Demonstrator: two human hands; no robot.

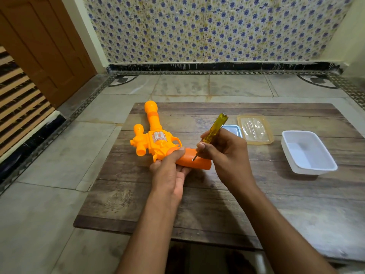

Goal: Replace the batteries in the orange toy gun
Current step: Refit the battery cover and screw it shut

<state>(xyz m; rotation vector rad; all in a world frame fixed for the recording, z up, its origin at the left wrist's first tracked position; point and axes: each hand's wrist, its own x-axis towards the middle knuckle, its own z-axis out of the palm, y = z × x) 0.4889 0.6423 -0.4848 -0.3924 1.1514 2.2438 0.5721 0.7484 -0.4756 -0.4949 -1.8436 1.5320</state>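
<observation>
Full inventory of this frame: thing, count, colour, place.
toy gun: 1, orange, left-centre of board, grip toward the person
screwdriver: 1, yellow translucent handle, tip on the gun's grip
clear lid: 1, yellowish, far right of board
small tray: 1, pale blue-white, behind the screwdriver hand, partly hidden
white container: 1, right edge of board
wooden board: 1, brown, on tiled floor
door: 1, brown, upper left
left hand: 1, grips the gun's grip
right hand: 1, holds the screwdriver
</observation>
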